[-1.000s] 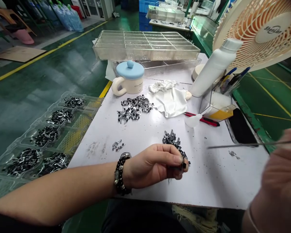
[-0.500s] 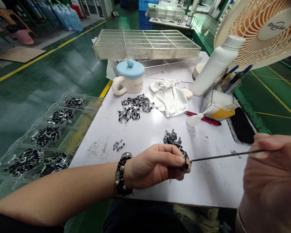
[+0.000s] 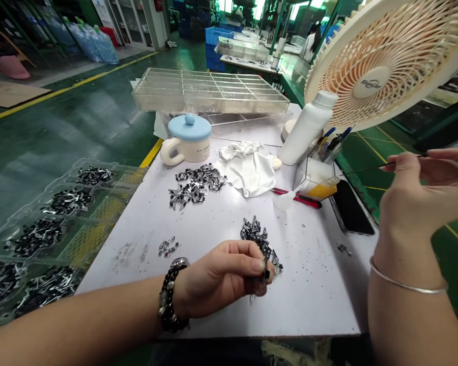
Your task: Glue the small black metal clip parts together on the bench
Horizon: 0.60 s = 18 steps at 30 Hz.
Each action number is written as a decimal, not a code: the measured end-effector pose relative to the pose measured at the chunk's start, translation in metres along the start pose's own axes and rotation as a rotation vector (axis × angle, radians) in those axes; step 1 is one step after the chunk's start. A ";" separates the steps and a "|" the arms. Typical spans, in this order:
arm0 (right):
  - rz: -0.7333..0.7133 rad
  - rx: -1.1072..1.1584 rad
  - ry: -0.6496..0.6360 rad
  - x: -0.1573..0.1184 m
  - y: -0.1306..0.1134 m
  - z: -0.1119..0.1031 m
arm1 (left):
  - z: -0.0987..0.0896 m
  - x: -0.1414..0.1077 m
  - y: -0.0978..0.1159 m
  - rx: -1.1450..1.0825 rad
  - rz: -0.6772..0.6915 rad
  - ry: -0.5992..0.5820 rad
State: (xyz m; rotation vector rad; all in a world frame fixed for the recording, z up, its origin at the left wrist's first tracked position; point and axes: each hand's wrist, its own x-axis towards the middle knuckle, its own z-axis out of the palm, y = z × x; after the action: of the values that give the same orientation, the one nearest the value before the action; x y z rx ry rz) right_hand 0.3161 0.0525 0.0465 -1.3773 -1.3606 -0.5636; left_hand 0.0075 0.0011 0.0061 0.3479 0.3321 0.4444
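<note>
Left hand [image 3: 223, 278]: thumb and fingers pinched on a small black part [image 3: 266, 275] | part: at the fingertips, over the tabletop [image 3: 313, 300], near the closer pile of parts [image 3: 254, 234] | right hand [image 3: 423, 185]: fingers gripping a thin dark rod [image 3: 374, 167], raised well apart from left | farther pile [image 3: 198, 184]: before the lidded mug [image 3: 194, 147]

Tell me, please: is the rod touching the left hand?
Apart: in the head view, the rod is well right of the left hand, with table showing between them.
</note>
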 end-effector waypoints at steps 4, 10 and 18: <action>0.088 -0.036 0.108 0.002 0.011 0.009 | 0.001 -0.001 0.001 0.007 -0.002 0.001; 0.174 -0.130 0.027 0.001 0.015 0.011 | 0.002 -0.001 0.001 0.021 0.000 0.021; -0.054 -0.181 -0.470 -0.041 -0.074 -0.027 | 0.002 0.001 -0.001 0.122 0.043 0.073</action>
State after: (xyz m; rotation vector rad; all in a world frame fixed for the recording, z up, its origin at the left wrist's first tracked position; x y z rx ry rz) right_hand 0.2480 -0.0039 0.0447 -1.6952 -1.7582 -0.4188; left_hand 0.0094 0.0006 0.0076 0.4591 0.4246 0.4812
